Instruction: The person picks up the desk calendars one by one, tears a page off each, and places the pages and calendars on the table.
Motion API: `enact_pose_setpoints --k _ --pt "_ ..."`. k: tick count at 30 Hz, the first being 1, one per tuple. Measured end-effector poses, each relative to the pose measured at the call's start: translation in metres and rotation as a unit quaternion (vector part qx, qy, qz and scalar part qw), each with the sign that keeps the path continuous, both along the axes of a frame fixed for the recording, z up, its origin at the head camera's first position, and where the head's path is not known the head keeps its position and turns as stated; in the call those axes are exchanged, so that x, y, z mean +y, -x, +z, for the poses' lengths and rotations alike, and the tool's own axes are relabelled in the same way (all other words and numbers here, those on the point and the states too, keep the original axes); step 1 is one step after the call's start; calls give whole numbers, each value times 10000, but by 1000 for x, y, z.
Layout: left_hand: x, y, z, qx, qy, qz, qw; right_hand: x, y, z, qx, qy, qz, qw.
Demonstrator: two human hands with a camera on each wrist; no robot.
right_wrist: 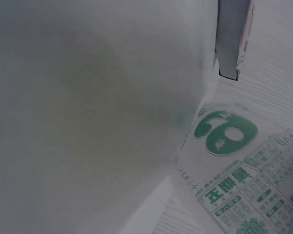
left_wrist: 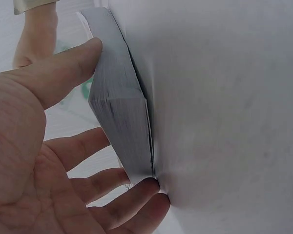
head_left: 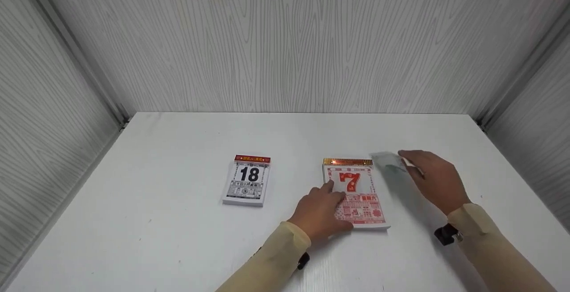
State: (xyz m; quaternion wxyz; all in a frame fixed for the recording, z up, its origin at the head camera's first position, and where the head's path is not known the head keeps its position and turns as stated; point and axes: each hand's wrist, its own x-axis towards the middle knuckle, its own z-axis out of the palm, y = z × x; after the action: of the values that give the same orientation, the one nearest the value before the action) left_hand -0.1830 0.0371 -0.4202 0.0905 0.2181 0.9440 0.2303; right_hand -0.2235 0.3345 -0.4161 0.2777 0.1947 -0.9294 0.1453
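White bench (head_left: 178, 238) inside grey wood-grain walls (head_left: 285, 38). Two tear-off calendars lying flat on it, well apart: black "18" pad (head_left: 246, 180) to the left, red "7" pad (head_left: 356, 194) right of centre under a gold top strip. Left hand (head_left: 319, 214) resting on the lower left part of the "7" pad, fingers spread and nearly straight, thumb across the page, fingertips (left_wrist: 146, 187) touching the bench at the pad's corner; from the left wrist, stacked page edges (left_wrist: 119, 117) seen between thumb and fingers. Right hand (head_left: 434, 178) raised just right of the "7" pad, pinching a loose sheet (head_left: 388, 162) that shows blurred beside the pad's top right corner, clear of the bench. From the right wrist, same sheet (right_wrist: 234, 165) close up, printed in green with a large numeral and small characters; fingers themselves out of view there. Beige sleeves on both arms, dark straps at both wrists
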Motion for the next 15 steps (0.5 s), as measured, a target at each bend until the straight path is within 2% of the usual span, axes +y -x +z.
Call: enact_pose_setpoints --k 3,6,15 --pt "0 0 0 3 11 13 10000 0 -3 -1 -549 -509 178 9970" --pt "1 -1 -1 -29 -5 47 10000 -2 -6 -2 -1105 -848 312 9898" --pt "2 -2 0 64 32 69 10000 -1 -17 -7 -2275 -1345 734 9616"
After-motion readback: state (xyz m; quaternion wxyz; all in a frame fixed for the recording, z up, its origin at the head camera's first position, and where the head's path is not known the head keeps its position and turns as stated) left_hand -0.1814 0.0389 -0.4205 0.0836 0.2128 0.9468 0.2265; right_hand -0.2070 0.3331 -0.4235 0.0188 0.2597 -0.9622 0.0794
